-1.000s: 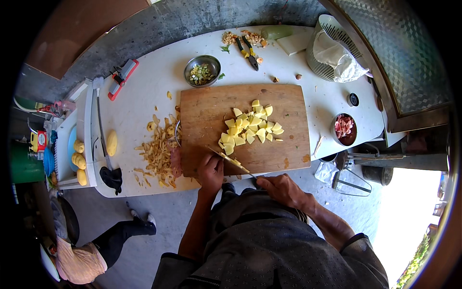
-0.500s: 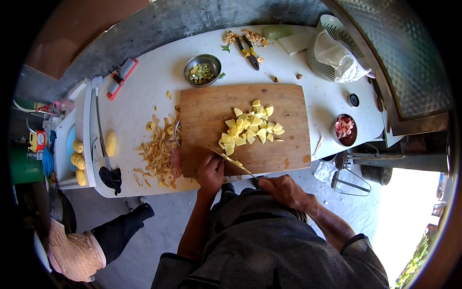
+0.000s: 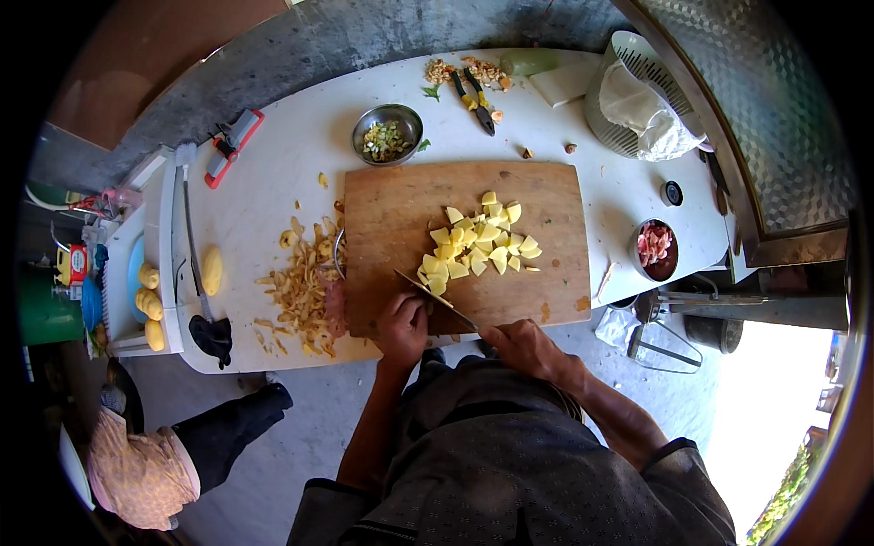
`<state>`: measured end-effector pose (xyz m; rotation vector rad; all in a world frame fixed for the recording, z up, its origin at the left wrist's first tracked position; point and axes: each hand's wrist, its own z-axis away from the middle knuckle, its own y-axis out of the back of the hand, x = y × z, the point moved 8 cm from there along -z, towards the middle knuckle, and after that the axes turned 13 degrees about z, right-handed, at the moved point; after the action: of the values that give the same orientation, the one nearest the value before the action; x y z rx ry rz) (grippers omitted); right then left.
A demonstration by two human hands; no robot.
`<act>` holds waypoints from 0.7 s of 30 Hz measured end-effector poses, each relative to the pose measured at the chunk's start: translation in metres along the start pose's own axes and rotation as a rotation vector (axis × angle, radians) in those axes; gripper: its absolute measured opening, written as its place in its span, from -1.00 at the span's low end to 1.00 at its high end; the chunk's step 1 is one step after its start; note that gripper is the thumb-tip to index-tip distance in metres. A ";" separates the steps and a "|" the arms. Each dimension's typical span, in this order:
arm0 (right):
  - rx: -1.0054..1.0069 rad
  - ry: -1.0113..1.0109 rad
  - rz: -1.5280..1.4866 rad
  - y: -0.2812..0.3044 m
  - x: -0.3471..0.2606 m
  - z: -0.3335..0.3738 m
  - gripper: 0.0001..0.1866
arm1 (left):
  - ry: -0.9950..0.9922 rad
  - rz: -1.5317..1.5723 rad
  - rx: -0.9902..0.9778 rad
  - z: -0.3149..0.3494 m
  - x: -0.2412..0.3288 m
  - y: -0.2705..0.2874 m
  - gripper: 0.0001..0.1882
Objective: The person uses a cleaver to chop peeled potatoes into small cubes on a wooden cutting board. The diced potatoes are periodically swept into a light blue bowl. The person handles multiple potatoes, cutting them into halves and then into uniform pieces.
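My right hand [image 3: 526, 349] grips the handle of a kitchen knife [image 3: 439, 301], its blade slanting up and left over the front of a wooden cutting board [image 3: 387, 214]. Close to the blade's left side, my left hand [image 3: 401, 329] rests at the board's front edge with fingers curled. Whatever those fingers may hold is hidden under them. Just beyond the blade lies a pile of pale yellow potato chunks [image 3: 478, 238]. Brown potato peelings [image 3: 300, 282] are heaped left of the board.
Behind the board stand a metal bowl [image 3: 411, 118] of chopped vegetables and pliers [image 3: 478, 105]. On the right are a bowl of cut meat [image 3: 655, 244] and a pale basket [image 3: 628, 100]. Whole potatoes [image 3: 211, 270] lie left. Another person [image 3: 150, 464] is at lower left.
My right hand has shifted slightly left and up with the knife, and the blade's angle has changed. Pale potato seen along the blade before no longer shows there. My left hand stays curled.
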<state>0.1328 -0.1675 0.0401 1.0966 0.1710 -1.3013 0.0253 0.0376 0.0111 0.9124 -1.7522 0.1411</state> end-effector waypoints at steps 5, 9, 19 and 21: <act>0.049 0.010 -0.058 -0.001 0.004 0.002 -0.52 | 0.047 -0.047 -0.019 -0.001 -0.002 -0.004 -0.79; 0.146 0.048 -0.058 0.017 -0.006 0.011 -0.58 | 0.117 -0.052 -0.014 -0.016 -0.002 -0.014 -0.78; 0.314 0.015 0.180 0.089 -0.013 0.034 -0.65 | 0.209 0.043 -0.085 -0.060 -0.030 -0.058 -0.83; 0.405 0.047 0.223 0.099 -0.010 0.039 -0.68 | 0.291 0.225 0.122 -0.064 -0.046 -0.038 -0.80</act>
<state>0.1934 -0.2012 0.1209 1.4457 -0.1855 -1.1347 0.1030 0.0675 -0.0159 0.7371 -1.5805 0.5069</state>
